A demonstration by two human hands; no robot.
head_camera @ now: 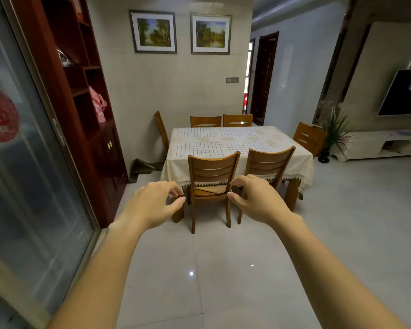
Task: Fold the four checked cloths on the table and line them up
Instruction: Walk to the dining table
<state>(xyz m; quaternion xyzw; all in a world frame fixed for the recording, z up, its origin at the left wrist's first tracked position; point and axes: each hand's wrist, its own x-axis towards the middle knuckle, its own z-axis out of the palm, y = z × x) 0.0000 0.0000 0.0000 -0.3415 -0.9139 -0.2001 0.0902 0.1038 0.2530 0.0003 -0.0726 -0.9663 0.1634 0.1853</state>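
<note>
Dining-room tiles are separating your empty, loosely curled left hand (152, 200) and right hand (254, 198) from the worktop (282, 141); be stepping beside the chairs (212, 172) before reaching for the checked cloths (199, 149).

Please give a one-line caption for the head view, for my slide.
Empty left hand and right hand held out toward the table bearing four flat checked cloths.
</note>
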